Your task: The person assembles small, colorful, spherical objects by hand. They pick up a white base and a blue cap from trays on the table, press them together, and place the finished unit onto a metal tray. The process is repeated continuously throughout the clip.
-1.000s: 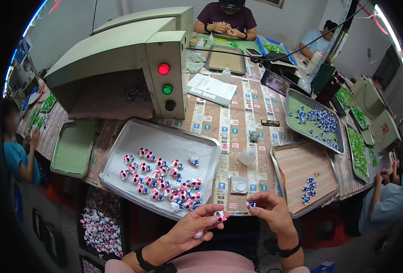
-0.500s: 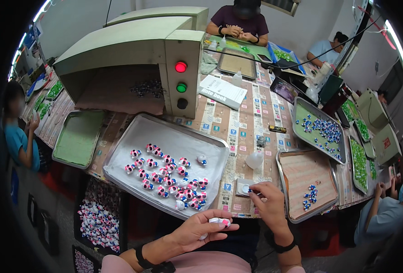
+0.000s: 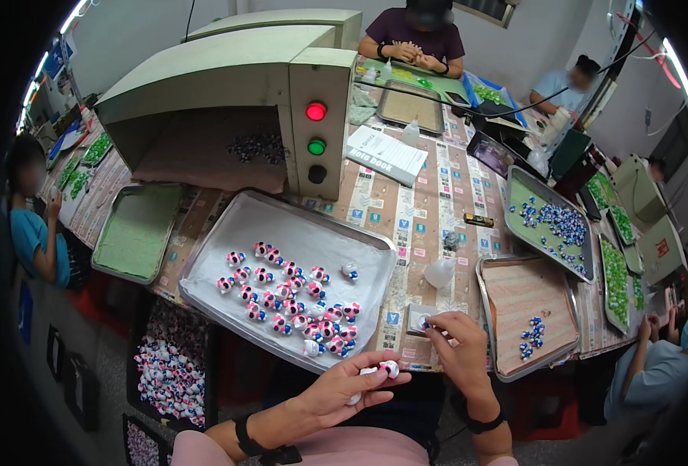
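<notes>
My left hand [image 3: 336, 391] is closed around small white figurine parts, palm up at the table's near edge. One, a white and pink figurine head [image 3: 389, 369] with dark eye patches, shows at its fingertips. My right hand [image 3: 464, 342] pinches a tiny dark-blue piece [image 3: 428, 326] beside a small white square dish [image 3: 417, 319]; the piece is too small to make out fully. In front of my left hand is a metal tray [image 3: 204, 289] lined with white, bearing many pink, white and blue figurines [image 3: 284, 291].
Right of the dish, a pink-lined tray [image 3: 515, 307] holds small blue pieces [image 3: 532, 338]. A squeeze bottle [image 3: 439, 272] and a battery [image 3: 479, 220] stand and lie nearby. A green-lined tray [image 3: 522, 182] is farther right. A beige machine [image 3: 313, 74] rises behind the white-lined tray. Co-workers sit around.
The figurine head in my left hand has turned so its dark eye patches show. My right hand stays near the dish, still pinching. The whole view has shifted slightly.
</notes>
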Motion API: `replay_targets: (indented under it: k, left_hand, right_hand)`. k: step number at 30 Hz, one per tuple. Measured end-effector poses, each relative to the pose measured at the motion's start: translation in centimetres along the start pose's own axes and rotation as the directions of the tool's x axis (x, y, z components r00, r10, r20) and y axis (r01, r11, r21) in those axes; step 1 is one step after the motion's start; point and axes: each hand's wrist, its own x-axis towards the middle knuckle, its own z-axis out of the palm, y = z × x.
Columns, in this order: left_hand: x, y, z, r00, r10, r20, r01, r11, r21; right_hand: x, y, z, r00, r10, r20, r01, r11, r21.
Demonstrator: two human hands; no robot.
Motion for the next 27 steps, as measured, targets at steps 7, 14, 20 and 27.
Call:
replay_targets:
  k: [7, 14, 20, 27]
  left_hand:
    - [0.5, -0.4, -1.0, 0.999, 0.03, 0.016, -0.031, 0.997, 0.07]
    - [0.7, -0.7, -0.5, 0.999, 0.031, 0.011, -0.032, 0.995, 0.091]
    - [0.5, -1.1, -0.7, 0.997, 0.076, -0.025, -0.069, 0.976, 0.205]
    - [0.4, -0.2, 0.3, 0.998, 0.047, -0.042, -0.03, 0.94, 0.34]
  right_hand:
    - [-3.0, -3.7, -1.2, 0.984, 0.077, 0.159, -0.143, 0.877, 0.459]
    - [-3.8, -3.7, -1.1, 0.975, 0.089, 0.202, -0.181, 0.847, 0.5]
    - [-3.8, -3.8, -1.6, 0.968, 0.027, 0.251, -0.149, 0.865, 0.48]
    - [-3.2, -3.6, -2.6, 0.953, -0.06, 0.298, -0.11, 0.845, 0.523]
